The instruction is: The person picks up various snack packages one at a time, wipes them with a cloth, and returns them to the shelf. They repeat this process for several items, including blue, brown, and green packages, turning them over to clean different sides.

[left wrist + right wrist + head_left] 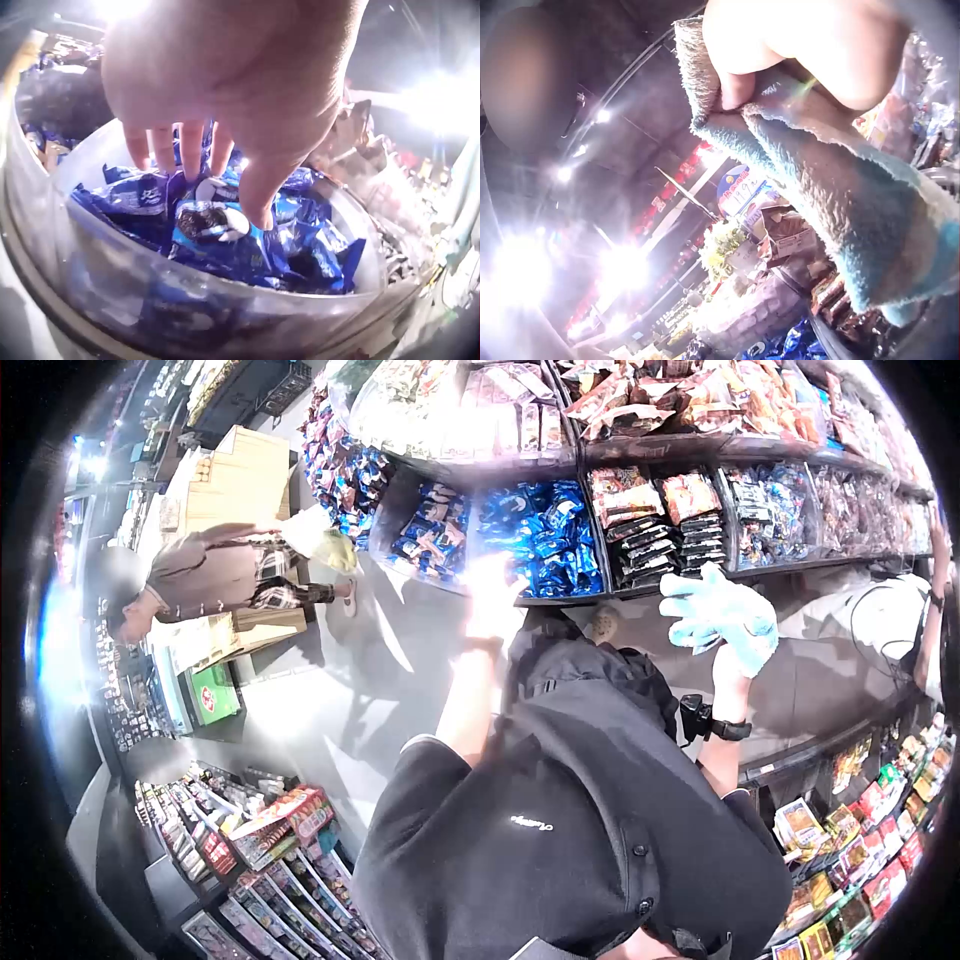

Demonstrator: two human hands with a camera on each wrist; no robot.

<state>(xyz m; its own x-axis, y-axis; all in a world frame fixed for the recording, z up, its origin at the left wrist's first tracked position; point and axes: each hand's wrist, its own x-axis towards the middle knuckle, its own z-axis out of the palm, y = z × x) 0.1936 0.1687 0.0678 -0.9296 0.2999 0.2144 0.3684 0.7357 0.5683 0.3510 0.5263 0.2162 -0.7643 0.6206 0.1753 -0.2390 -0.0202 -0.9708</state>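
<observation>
My left hand (225, 82) reaches down into a clear plastic bin (187, 281), its fingers (191, 146) spread and pointing down at blue snack packets (214, 229). The thumb lies over a packet printed with a dark cookie. Strong glare whitens this hand in the head view, just over the blue packets (555, 530). A fuzzy light-blue and white cloth (817, 202) is bunched in my right hand (810, 45), which grips it; the fingertips are mostly hidden by the fabric. In the head view that cloth (720, 615) is held out to the right, in front of the bins.
Bins of black packets (650, 550) and other wrapped snacks (770, 510) adjoin on the right. A person (215, 575) stands in the aisle at left; another person's white clothing (870, 625) shows at right. Stocked shelves (860, 850) stand behind me.
</observation>
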